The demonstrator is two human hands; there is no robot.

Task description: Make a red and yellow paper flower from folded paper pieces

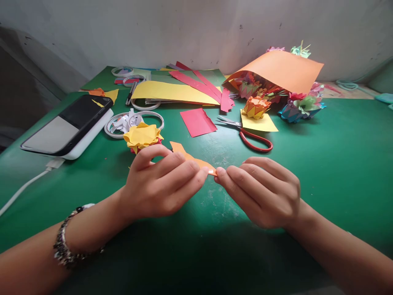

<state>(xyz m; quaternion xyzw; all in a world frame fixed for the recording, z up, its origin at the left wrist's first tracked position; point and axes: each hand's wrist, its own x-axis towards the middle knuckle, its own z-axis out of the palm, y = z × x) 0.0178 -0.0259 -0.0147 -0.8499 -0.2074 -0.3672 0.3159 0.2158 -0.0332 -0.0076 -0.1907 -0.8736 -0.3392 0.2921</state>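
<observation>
the left hand [159,184] and right hand [260,190] pinch a small orange paper strip [192,157] between closed fingers, above the near middle of the green surface [337,164]. folding looks barely begun. finished paper flowers [143,137] lie behind; scissors [248,133] rest idle.

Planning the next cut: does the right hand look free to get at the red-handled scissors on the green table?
Probably not straight away: the right hand and left hand both pinch the folded orange paper strip. Otherwise the way to the red-handled scissors looks open, just beyond the right hand on bare green table.
</observation>
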